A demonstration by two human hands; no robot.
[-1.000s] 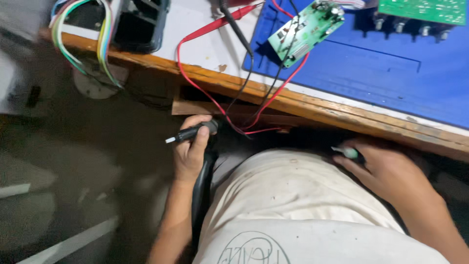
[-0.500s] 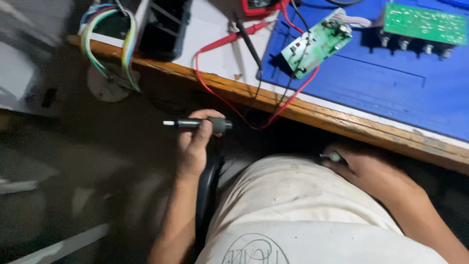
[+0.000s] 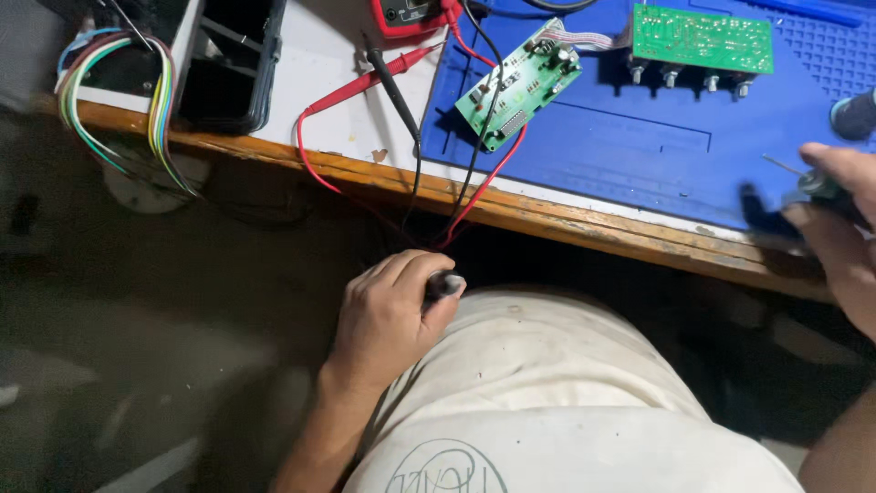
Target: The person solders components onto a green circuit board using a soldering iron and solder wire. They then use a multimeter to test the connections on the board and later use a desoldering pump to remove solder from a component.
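Note:
My left hand (image 3: 388,315) is closed around a dark pen-shaped tool (image 3: 444,285) below the bench edge, above my lap; only the tool's butt end shows. My right hand (image 3: 835,224) is at the right edge of the view, over the blue mat (image 3: 639,137), shut on a small screwdriver (image 3: 803,178) with a thin metal shaft pointing left. A small green circuit board (image 3: 518,84) lies tilted on the mat, and a larger green board with knobs (image 3: 701,41) lies behind it.
Red and black test leads (image 3: 365,82) run from a red meter (image 3: 411,14) over the wooden bench edge (image 3: 566,219) toward my lap. A black open box (image 3: 228,59) and a bundle of coloured wires (image 3: 109,100) sit at the left.
My right hand rose from my lap up onto the blue mat with the screwdriver. My left hand turned, so the tool's tip is now hidden in my fist. The camera tilted down.

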